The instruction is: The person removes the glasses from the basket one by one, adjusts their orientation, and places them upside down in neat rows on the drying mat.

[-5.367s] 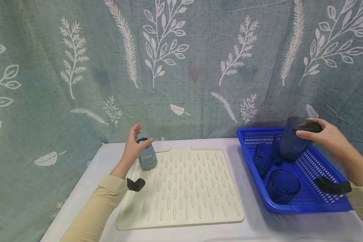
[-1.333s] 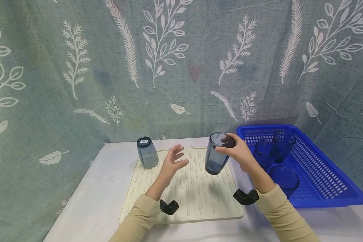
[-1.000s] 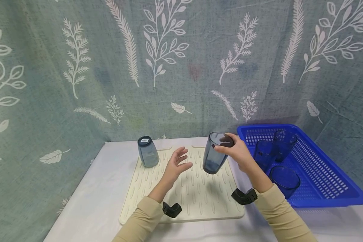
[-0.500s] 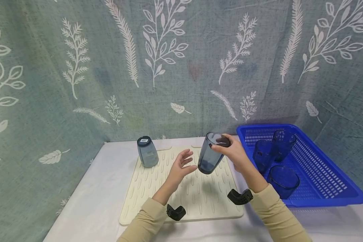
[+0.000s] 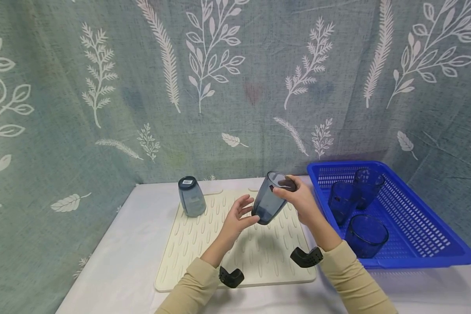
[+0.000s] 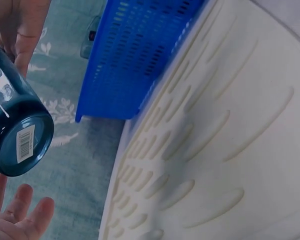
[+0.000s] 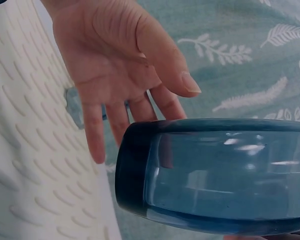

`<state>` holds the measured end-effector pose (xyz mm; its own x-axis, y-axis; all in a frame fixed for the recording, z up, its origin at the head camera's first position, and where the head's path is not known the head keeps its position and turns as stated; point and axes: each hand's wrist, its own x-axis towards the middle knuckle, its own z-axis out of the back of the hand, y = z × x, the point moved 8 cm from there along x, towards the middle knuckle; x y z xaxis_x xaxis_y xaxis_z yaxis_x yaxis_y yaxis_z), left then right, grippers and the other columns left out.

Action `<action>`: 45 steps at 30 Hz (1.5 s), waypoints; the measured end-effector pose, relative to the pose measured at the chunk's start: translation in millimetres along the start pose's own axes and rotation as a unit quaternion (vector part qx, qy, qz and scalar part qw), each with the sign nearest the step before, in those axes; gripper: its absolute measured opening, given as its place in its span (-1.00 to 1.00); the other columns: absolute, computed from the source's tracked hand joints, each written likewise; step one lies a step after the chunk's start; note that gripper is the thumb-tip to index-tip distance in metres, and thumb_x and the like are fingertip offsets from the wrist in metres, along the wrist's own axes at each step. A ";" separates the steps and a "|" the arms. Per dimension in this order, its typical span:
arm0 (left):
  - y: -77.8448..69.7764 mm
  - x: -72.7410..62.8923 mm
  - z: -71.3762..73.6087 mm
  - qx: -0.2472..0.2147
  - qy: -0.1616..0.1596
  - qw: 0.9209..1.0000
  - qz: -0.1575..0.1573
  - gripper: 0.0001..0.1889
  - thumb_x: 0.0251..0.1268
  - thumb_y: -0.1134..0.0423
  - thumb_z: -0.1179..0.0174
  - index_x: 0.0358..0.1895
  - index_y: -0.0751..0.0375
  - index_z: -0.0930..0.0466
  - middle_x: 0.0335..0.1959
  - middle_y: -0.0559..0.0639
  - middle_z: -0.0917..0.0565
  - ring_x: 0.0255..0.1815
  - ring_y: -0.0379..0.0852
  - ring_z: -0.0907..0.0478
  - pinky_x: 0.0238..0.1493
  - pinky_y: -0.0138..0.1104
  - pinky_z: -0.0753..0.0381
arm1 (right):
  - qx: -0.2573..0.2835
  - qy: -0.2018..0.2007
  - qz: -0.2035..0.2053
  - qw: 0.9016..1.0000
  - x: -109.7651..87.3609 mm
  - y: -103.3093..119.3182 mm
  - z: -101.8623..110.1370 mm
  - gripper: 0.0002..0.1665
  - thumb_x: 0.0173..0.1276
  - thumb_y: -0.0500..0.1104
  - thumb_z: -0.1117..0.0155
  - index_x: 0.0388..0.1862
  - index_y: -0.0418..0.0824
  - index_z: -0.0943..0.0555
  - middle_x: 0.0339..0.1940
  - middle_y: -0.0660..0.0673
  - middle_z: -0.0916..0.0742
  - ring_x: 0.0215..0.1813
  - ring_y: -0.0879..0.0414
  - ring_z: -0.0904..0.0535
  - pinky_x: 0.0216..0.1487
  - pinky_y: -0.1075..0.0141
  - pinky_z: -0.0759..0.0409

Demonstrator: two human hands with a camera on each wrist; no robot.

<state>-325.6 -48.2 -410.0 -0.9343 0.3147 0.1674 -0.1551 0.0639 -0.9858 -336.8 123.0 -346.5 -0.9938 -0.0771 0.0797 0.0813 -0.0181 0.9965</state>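
Note:
My right hand (image 5: pixel 303 201) grips a blue-tinted drinking glass (image 5: pixel 270 203) near its rim and holds it tilted above the cream mat (image 5: pixel 235 261). The rim points up and the thick base leans toward my left hand (image 5: pixel 237 218). That hand is spread, fingers and thumb at the base. In the left wrist view a barcode sticker (image 6: pixel 25 143) shows on the base of the glass. The right wrist view has the left palm (image 7: pixel 115 55) behind the glass's base. A similar glass (image 5: pixel 192 198) stands upside down on the mat's back left corner.
To the right, a blue plastic basket (image 5: pixel 424 261) holds several more glasses, among them a short wide one (image 5: pixel 366 240) at the front and a mug-like one (image 5: pixel 341 203) behind it. A white cloth (image 5: pixel 114 253) covers the table. Leaf-patterned fabric (image 5: pixel 235 87) hangs behind.
The right hand has carried the glass out of the basket and leftward over the mat, tilting it more. My left hand has left the upside-down glass and moved right to the held glass's base.

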 end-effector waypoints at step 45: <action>-4.1 2.7 5.3 -0.029 -0.061 0.997 -0.038 -0.22 0.12 0.27 -0.25 0.39 0.13 -0.04 0.34 0.09 -0.20 0.30 -0.04 -0.23 0.19 -0.39 -0.34 | 0.265 -0.050 0.025 0.963 7.8 -11.1 -20.1 -0.47 0.23 -0.22 -0.13 0.09 -0.48 -0.25 -0.32 0.02 -0.59 -0.23 0.23 -0.56 0.06 0.13 -0.45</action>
<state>-329.2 -52.6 -405.5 -0.9531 0.1906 0.2351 -0.2111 0.1380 -0.9677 -344.0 102.5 -357.5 -0.9941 0.0329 0.1034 0.1061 0.4965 0.8615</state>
